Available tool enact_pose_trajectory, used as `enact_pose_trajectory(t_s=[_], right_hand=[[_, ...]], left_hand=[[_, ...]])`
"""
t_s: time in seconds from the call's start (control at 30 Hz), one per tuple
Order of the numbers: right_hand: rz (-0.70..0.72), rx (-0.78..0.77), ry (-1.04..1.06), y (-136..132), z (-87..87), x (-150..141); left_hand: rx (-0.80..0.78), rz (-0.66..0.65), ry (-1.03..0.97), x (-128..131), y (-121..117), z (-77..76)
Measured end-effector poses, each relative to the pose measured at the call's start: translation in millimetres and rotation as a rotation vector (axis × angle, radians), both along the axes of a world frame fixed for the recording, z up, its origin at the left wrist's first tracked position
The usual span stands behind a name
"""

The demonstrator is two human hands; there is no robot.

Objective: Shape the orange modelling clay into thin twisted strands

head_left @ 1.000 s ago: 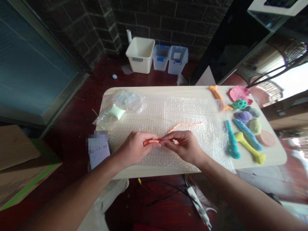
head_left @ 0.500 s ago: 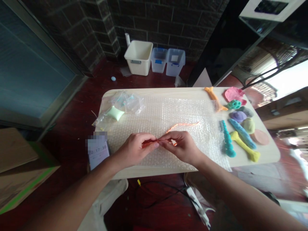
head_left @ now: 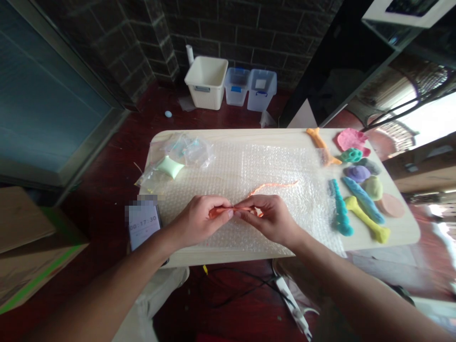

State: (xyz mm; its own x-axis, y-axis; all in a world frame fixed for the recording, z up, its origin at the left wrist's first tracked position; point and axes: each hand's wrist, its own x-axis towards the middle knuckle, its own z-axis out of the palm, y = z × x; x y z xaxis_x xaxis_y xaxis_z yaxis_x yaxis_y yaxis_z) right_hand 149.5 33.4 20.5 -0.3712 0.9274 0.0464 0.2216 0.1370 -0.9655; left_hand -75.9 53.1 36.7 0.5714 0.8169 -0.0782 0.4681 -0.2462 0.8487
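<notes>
Over the bubble wrap point(head_left: 221, 171), my left hand point(head_left: 201, 221) and my right hand point(head_left: 269, 218) meet, fingertips nearly touching. Both pinch a thin orange strip of modelling clay point(head_left: 235, 209), stretched level between thumbs and forefingers. Part of it is hidden inside the curled fingers. Behind my right hand, a long, thin, twisted orange strand point(head_left: 272, 185) lies on the wrap. Whether it joins the strip in my fingers cannot be seen.
Clay shapes line the table's right side, among them a yellow bone point(head_left: 368, 220), a blue roll point(head_left: 363, 200) and a teal beaded stick point(head_left: 341, 209). A pale green packet point(head_left: 170, 166) and plastic bags point(head_left: 194, 148) lie far left. A phone point(head_left: 144, 222) sits near my left forearm.
The orange strip between my fingertips shows more plainly, held straighter and flatter. My hands stay in nearly the same place, while the view shifts slightly.
</notes>
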Motion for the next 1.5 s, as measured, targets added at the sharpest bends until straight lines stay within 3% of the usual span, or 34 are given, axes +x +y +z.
enact_pose_trajectory(t_s=[0.47,0.87,1.07,1.27,1.5], right_hand=[[-0.001,0.02,-0.014,-3.2,5.1,-0.8],[0.001,0.013,-0.004,-1.3,1.2,1.1],[-0.009,0.05,0.014,-6.8,1.2,1.4],[0.008,-0.056,0.054,-7.9,3.4,-0.8],[-0.015,0.02,-0.005,-6.3,-0.8,2.3]], left_hand=[[-0.157,0.067,-0.174,1.5,-4.4,-5.0],[0.016,0.135,-0.131,1.2,-3.1,-3.6],[-0.155,0.091,-0.153,2.6,-5.7,-6.5],[-0.078,0.111,-0.172,0.8,-5.8,-1.3],[-0.111,0.136,-0.166,0.5,-6.1,-1.6]])
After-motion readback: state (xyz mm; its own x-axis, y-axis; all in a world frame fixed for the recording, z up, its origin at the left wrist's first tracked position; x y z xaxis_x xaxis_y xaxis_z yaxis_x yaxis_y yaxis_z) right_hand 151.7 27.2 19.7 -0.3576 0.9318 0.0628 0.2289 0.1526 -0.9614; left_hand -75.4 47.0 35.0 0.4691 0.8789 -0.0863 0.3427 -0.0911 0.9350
